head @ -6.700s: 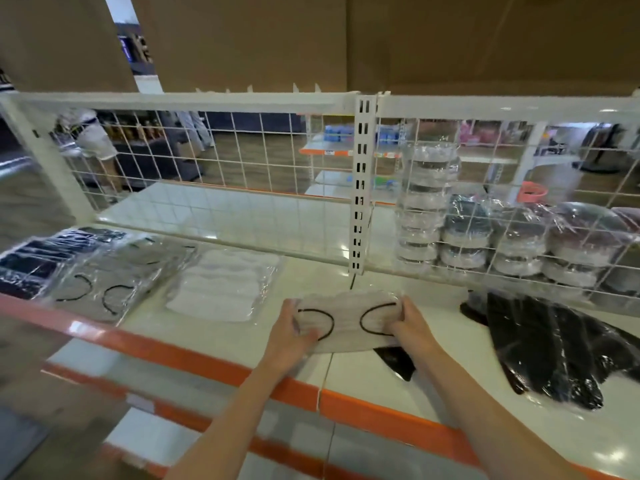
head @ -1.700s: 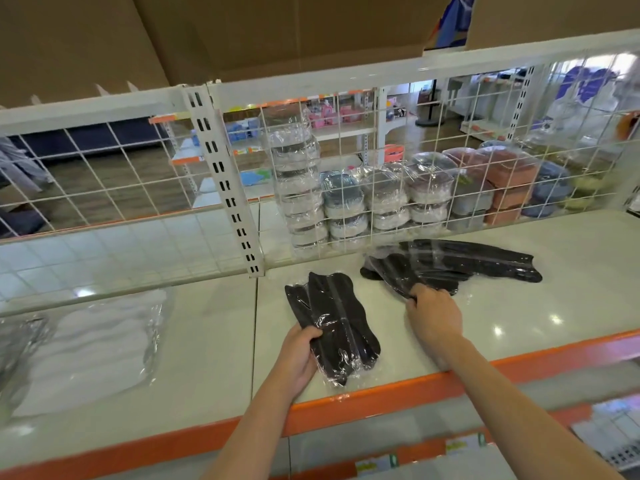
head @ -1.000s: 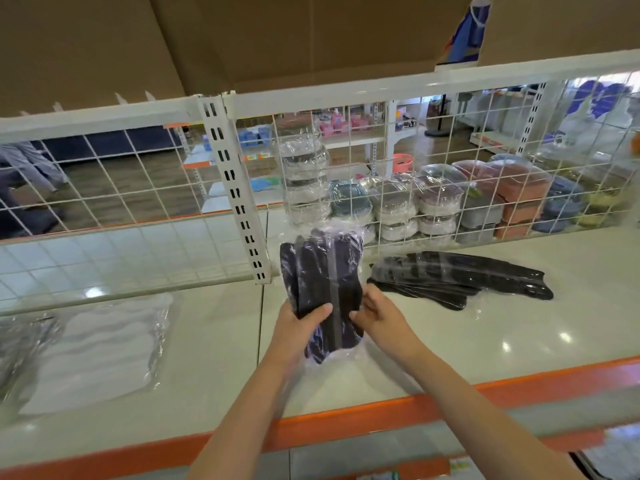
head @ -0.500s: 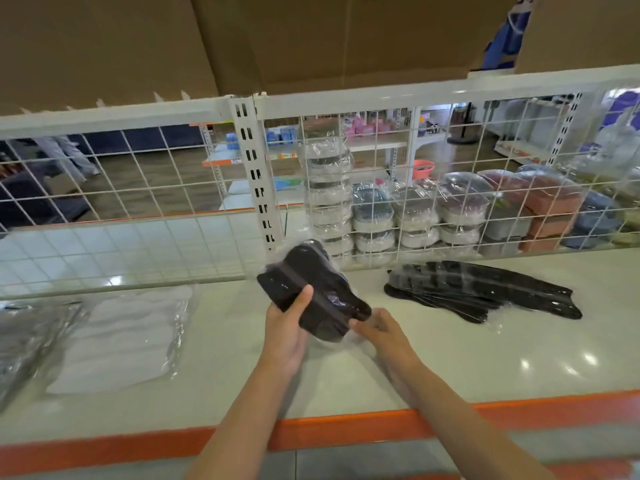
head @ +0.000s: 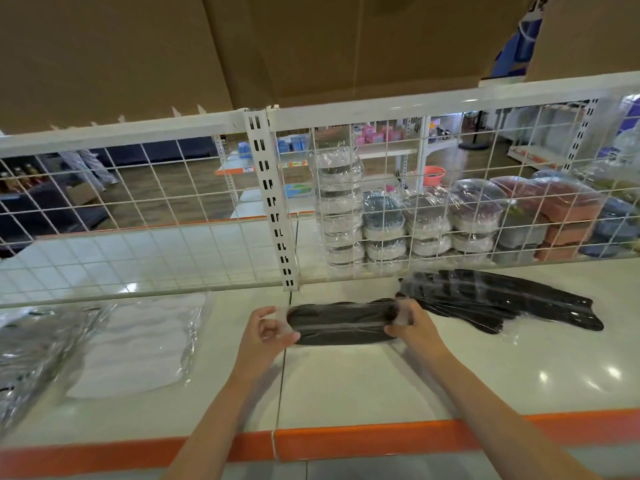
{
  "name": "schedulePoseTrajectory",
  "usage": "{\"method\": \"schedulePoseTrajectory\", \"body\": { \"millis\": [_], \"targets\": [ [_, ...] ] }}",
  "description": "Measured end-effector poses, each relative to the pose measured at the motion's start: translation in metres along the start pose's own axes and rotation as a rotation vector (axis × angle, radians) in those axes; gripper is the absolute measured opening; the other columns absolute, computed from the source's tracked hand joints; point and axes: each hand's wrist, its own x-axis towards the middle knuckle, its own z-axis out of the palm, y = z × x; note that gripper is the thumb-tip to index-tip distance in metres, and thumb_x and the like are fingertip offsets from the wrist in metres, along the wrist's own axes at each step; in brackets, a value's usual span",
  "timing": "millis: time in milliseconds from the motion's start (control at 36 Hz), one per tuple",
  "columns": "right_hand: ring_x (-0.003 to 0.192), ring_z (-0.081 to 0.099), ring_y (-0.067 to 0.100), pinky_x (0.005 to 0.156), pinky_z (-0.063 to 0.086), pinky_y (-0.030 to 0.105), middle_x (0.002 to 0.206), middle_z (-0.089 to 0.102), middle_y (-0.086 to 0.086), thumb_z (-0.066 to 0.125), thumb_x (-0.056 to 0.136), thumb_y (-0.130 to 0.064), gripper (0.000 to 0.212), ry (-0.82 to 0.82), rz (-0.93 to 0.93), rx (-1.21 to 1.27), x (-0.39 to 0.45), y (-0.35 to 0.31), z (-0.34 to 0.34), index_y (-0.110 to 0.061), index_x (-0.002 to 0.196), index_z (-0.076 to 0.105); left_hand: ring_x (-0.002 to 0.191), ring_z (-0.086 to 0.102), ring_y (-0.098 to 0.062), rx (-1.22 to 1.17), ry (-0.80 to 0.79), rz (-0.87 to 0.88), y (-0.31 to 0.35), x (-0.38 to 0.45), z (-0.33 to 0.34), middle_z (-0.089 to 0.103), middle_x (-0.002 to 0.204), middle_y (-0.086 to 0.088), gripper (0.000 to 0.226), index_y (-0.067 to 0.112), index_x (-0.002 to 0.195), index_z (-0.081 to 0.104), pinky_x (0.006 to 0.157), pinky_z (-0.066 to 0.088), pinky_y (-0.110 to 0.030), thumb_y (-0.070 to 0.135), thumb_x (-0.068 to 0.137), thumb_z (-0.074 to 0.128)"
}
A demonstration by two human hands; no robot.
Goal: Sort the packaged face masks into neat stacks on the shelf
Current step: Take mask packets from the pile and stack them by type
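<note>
Two hands pinch black mask pack (head: 341, 323) by plastic ends: left hand (head: 266, 336) at left end, right hand (head: 414, 325) at right end, each grip clamped. Pack's long axis left-right, low over white shelf (head: 346, 386). Loose black mask pile (head: 498, 301) just right; wire grid (head: 381, 202) behind.
</note>
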Motion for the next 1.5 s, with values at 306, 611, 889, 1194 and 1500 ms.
{"method": "schedulePoseTrajectory", "body": {
  "millis": [306,611,889,1194,1500],
  "targets": [
    [0.082,0.049,0.004,0.057,0.040,0.003,0.089,0.051,-0.005,0.057,0.078,0.016,0.033,0.066,-0.051,0.105,-0.005,-0.002,0.012,-0.002,0.105,0.051,0.092,0.053,-0.010,0.223,0.024,0.040,-0.003,0.004,0.020,0.056,0.104,-0.003,0.037,0.011,0.107,0.056,0.071,0.040,-0.005,0.000,0.076,0.073],
    [0.085,0.051,0.006,0.061,0.038,0.004,0.094,0.054,0.000,0.055,0.087,0.006,0.022,0.014,-0.074,-0.019,-0.006,-0.008,0.012,-0.013,0.097,0.048,0.093,0.056,-0.005,0.117,-0.085,-0.025,0.003,0.001,0.036,0.058,0.104,-0.001,0.036,0.011,0.113,0.051,0.069,0.048,-0.006,-0.011,0.085,0.057],
    [0.112,0.053,0.020,0.092,0.043,0.030,0.113,0.060,0.001,0.052,0.086,0.003,0.041,-0.095,0.008,-0.126,-0.013,-0.002,0.005,-0.017,0.122,0.052,0.115,0.054,-0.020,0.350,-0.141,-0.093,-0.008,-0.004,0.023,0.060,0.122,-0.005,0.050,0.016,0.129,0.046,0.101,0.041,-0.033,0.010,0.084,0.065],
    [0.086,0.061,0.015,0.077,0.049,0.027,0.096,0.065,0.001,0.072,0.081,-0.019,0.035,-0.469,-0.015,-0.277,-0.018,-0.037,0.051,-0.020,0.111,0.055,0.071,0.062,-0.013,0.412,0.146,-0.226,0.007,-0.027,-0.054,0.061,0.087,0.002,0.027,0.015,0.099,0.052,0.055,0.051,-0.016,0.004,0.081,0.069],
    [0.066,0.046,0.013,0.061,0.034,0.024,0.070,0.049,-0.003,0.063,0.088,-0.030,0.028,-0.764,-0.111,-0.353,-0.032,-0.083,0.191,-0.015,0.070,0.049,0.057,0.053,-0.020,0.416,0.350,-0.260,0.009,-0.069,-0.203,0.061,0.078,-0.007,0.023,0.011,0.096,0.052,0.043,0.042,-0.024,0.002,0.080,0.066]
  ]
}}
